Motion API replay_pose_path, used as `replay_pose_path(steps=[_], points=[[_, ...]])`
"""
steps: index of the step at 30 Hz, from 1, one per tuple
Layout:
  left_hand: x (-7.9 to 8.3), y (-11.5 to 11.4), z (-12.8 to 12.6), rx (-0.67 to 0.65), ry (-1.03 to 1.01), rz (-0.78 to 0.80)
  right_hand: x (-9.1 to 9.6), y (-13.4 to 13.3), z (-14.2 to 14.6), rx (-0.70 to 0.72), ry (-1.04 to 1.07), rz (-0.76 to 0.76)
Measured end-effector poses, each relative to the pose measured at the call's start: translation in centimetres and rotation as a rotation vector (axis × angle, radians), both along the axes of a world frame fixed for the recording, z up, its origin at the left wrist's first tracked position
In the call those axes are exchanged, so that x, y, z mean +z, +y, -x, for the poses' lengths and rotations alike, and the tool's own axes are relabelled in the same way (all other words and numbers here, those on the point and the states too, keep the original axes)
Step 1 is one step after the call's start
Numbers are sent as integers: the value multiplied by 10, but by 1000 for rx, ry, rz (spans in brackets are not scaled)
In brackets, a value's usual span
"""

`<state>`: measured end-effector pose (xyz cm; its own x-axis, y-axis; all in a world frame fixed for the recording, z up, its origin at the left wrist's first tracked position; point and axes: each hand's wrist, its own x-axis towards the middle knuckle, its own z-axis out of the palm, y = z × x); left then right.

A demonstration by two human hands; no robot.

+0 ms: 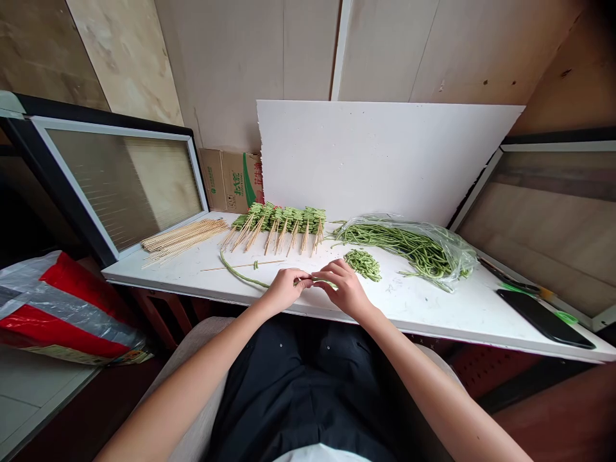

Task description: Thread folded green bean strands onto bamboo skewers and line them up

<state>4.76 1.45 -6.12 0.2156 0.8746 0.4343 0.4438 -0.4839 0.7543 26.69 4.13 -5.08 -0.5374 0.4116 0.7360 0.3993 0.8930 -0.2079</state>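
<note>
My left hand and my right hand meet at the near edge of the white table, fingers pinched on a long green bean that trails off to the left in a curve. A small coiled heap of beans lies just right of my right hand. A single bamboo skewer rests on the table beyond my left hand. Behind it stands a row of finished bean skewers.
A pile of bare bamboo skewers lies at the back left. A clear plastic bag of long beans sits at the right. A black phone and a green-handled tool lie at the far right. A white board leans behind.
</note>
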Motion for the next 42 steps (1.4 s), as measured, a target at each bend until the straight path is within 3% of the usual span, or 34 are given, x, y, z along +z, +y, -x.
replay_pose_path(steps=[7, 11, 18, 25, 27, 33, 37, 42], points=[[6, -5, -2, -70, 68, -62, -2, -4, 0, -45, -125, -114], [8, -9, -5, -77, 94, -55, -7, -4, 3, -32, -44, -78], [10, -11, -9, -98, -15, -86, -9, -13, 17, 40, 398, 180], [3, -3, -5, -142, -160, -78, -11, 2, 10, 99, 561, 498], [2, 0, -2, -132, -155, -51, -12, 14, -2, 21, 542, 535], [-2, 3, 3, -71, -51, -47, -24, 40, -33, -312, 188, 399], [-2, 2, 2, -72, 20, -68, -34, 42, -33, -351, 49, 377], [-3, 2, 3, -85, 117, -126, -26, 40, -30, -309, 148, 341]])
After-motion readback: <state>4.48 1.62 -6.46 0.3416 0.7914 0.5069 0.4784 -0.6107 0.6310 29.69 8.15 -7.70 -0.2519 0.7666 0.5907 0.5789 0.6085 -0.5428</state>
